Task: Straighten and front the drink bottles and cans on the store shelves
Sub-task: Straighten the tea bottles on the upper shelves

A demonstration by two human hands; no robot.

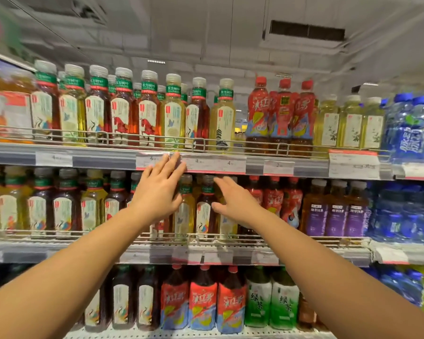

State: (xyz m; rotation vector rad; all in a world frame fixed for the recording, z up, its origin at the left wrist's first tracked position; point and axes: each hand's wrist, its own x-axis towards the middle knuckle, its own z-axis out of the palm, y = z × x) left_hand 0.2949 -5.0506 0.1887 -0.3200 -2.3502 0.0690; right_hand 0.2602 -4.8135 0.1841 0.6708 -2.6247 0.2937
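Store shelves packed with tea bottles — both hands up at the middle row. Left hand is spread flat below the price strip, right hand beside it — fingers loose, gripping nothing.

White ceiling with dark vent

Three store shelves in view, each fronted by a wire guard rail. Top shelf, with price tags on its edge strip: tea bottles with white caps, then red-labelled iced tea bottles, pale yellow bottles, blue water bottles. Middle shelf: more tea bottles, purple-labelled bottles, water. Bottom shelf: dark tea, red iced tea, green-labelled bottles.
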